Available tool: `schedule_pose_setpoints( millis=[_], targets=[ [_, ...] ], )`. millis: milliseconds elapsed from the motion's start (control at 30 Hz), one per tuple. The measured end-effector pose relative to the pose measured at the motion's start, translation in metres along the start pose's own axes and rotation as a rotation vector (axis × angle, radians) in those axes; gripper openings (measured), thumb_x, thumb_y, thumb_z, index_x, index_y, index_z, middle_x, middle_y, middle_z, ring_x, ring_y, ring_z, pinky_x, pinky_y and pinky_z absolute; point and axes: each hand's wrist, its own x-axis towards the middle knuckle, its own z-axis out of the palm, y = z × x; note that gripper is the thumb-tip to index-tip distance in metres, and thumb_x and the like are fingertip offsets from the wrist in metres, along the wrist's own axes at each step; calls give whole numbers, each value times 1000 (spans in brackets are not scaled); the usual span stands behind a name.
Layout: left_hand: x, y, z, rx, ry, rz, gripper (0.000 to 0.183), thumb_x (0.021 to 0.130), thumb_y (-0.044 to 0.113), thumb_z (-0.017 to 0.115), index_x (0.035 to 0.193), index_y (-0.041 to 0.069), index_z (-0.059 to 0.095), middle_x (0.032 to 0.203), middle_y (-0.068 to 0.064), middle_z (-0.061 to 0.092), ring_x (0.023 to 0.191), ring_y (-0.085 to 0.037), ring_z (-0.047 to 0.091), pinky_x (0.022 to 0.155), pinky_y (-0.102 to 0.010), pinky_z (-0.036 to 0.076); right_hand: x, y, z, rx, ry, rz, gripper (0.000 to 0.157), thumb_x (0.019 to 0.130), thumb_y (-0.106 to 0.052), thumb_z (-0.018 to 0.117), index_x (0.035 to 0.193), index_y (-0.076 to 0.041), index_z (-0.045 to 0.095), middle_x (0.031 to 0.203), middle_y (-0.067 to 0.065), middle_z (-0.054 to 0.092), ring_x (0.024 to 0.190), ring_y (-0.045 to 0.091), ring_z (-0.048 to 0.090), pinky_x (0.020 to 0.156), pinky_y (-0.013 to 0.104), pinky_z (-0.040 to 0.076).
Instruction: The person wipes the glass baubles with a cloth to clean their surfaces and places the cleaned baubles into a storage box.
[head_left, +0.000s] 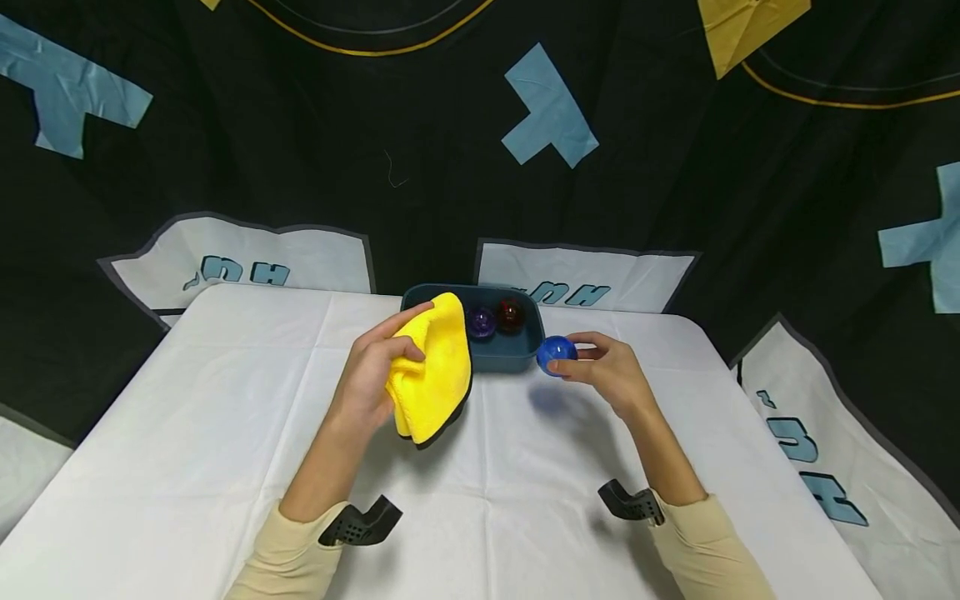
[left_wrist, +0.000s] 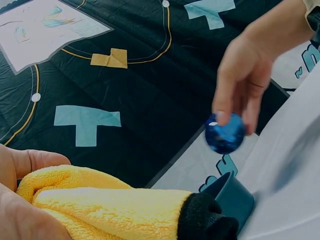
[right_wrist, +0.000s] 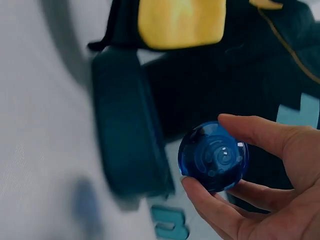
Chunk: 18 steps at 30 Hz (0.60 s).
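A clear blue ball (head_left: 557, 357) is pinched between the thumb and fingers of my right hand (head_left: 606, 372), held above the table just right of a dark teal bin (head_left: 502, 364). The right wrist view shows the ball (right_wrist: 213, 157) close up, with swirls inside it. My left hand (head_left: 371, 367) grips a folded yellow cloth (head_left: 435, 375) with a black edge, in front of the bin's left part. In the bin lie a purple ball (head_left: 481, 322) and a dark red ball (head_left: 511, 317). The cloth hides the bin's front left corner.
The white-covered table (head_left: 247, 433) spreads out under both hands, its far edge just behind the bin. Beyond it hangs a black cloth backdrop (head_left: 322, 167) with light blue shapes and white lettered panels.
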Motion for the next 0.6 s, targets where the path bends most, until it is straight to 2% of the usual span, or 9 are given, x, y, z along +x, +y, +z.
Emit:
schedule_pose_setpoints(
  millis=[133, 267, 433, 600],
  targets=[
    [0, -1, 1, -8, -8, -1, 61, 86, 1, 50, 141, 25, 61, 150, -3, 42, 127, -28, 44, 95, -34, 50, -5, -21, 13, 21, -9, -42, 64, 77, -27, 88, 133, -8, 63, 122, 21, 68, 94, 22, 73, 96, 41, 55],
    [0, -2, 3, -15, -11, 0, 61, 86, 1, 51, 141, 26, 61, 149, -3, 43, 127, -29, 44, 96, -36, 49, -12, -43, 31, -10, -4, -65, 61, 76, -30, 88, 131, -14, 66, 120, 14, 70, 104, 25, 66, 94, 43, 53],
    [1, -5, 6, -4, -16, 9, 61, 85, 1, 51, 140, 26, 62, 148, -4, 44, 125, -29, 46, 95, -36, 49, -19, -63, 55, 28, -30, -113, 58, 76, -25, 88, 129, -16, 67, 122, 10, 69, 107, 27, 64, 92, 39, 56],
    [1, -8, 9, 19, -29, 20, 62, 84, 1, 52, 140, 25, 62, 148, -3, 43, 125, -28, 47, 95, -37, 47, -22, -70, 74, 84, -72, -142, 55, 74, -21, 90, 125, -18, 70, 120, 5, 69, 103, 25, 65, 85, 33, 57]
  ],
)
